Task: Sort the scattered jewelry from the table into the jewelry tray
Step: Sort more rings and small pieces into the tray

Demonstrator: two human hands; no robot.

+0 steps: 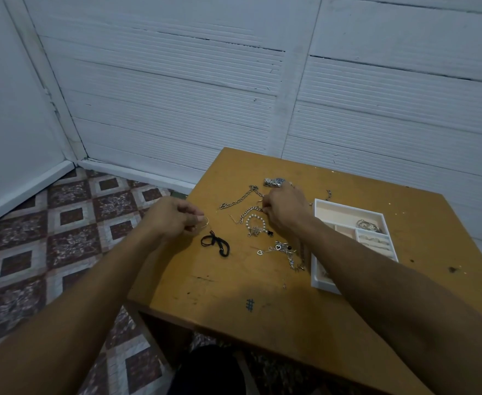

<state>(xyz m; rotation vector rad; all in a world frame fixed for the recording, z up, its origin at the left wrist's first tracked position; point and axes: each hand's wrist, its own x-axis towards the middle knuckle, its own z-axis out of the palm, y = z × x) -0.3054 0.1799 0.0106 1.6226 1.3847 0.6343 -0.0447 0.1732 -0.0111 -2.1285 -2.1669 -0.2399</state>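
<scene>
Scattered jewelry lies on a wooden table: a silver chain, a second chain, a pearl bracelet, charm pieces, a black cord and a silver watch. My left hand pinches a thin wire hoop at the table's left edge. My right hand has its fingertips curled on the end of the second chain. The white jewelry tray sits to the right, with silver pieces in its small compartments; my right forearm covers its near part.
The table stands against a white slatted wall. A patterned tile floor lies to the left, beyond the table's left edge. My dark-clothed knee shows below the front edge.
</scene>
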